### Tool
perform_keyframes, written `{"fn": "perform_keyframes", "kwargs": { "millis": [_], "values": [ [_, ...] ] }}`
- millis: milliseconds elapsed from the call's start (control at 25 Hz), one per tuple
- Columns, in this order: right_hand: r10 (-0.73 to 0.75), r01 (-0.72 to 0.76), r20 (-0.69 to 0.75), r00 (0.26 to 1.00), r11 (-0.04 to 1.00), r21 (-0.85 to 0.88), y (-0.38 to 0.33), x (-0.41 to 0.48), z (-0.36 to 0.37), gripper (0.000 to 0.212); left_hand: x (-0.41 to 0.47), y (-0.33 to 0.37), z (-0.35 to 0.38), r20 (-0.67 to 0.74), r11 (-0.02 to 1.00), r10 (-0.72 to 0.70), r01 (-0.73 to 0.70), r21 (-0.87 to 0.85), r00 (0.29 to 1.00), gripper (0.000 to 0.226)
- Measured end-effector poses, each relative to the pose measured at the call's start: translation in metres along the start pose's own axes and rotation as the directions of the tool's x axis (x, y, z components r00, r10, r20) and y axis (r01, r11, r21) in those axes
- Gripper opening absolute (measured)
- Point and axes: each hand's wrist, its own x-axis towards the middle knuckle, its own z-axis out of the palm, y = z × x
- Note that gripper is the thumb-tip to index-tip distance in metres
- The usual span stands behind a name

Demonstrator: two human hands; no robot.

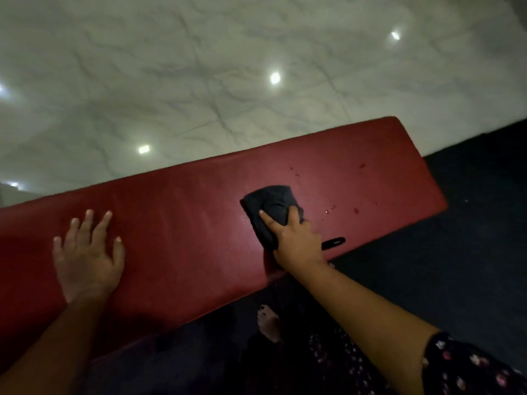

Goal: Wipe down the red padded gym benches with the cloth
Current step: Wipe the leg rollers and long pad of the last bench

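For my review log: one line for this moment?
right hand: grips cloth on red bench | left hand: flat on bench | spots: past cloth, toward bench end

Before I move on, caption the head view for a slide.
Right hand grips a dark cloth on the red bench beside droplets; left hand rests flat on it.

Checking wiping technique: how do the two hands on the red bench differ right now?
The left hand lies flat and empty with fingers spread; the right hand grips the dark cloth. The left hand touches the red bench directly, while the right hand presses the dark cloth onto it. Both are on the same bench top.
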Motion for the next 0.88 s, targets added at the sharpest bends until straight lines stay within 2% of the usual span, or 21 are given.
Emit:
{"fn": "perform_keyframes", "kwargs": {
  "millis": [160, 360, 520, 680, 800, 880],
  "values": [
    [-0.042, 0.041, 0.033, 0.999, 0.999, 0.022, 0.022, -0.033, 0.016, 0.083, 0.004, 0.022, -0.011, 0.047, 1.000, -0.014, 0.013, 0.021, 0.999, 0.063],
    [-0.050, 0.050, -0.038, 0.998, 0.999, 0.010, 0.047, -0.061, 0.049, 0.082, 0.016, 0.136, -0.006, 0.052, 0.974, 0.215, -0.210, -0.085, 0.975, 0.061],
    [-0.047, 0.039, -0.113, 0.992, 0.996, -0.076, 0.061, -0.066, 0.055, 0.091, 0.032, 0.209, 0.020, 0.143, 0.949, 0.315, -0.306, -0.082, 0.938, 0.057],
    [-0.101, 0.073, -0.215, 0.971, 0.988, -0.134, 0.084, -0.052, 0.058, 0.092, 0.032, 0.220, 0.052, 0.217, 0.963, 0.269, -0.257, -0.082, 0.939, 0.061],
    [-0.044, 0.026, -0.224, 0.974, 0.996, -0.084, 0.089, -0.023, 0.040, 0.090, 0.028, 0.217, 0.061, 0.156, 0.970, 0.242, -0.233, -0.070, 0.958, 0.064],
    [-0.029, 0.017, -0.168, 0.985, 0.997, -0.073, 0.082, 0.009, 0.013, 0.081, 0.028, 0.218, 0.063, 0.143, 0.971, 0.239, -0.232, -0.062, 0.961, 0.065]
  ]
}}
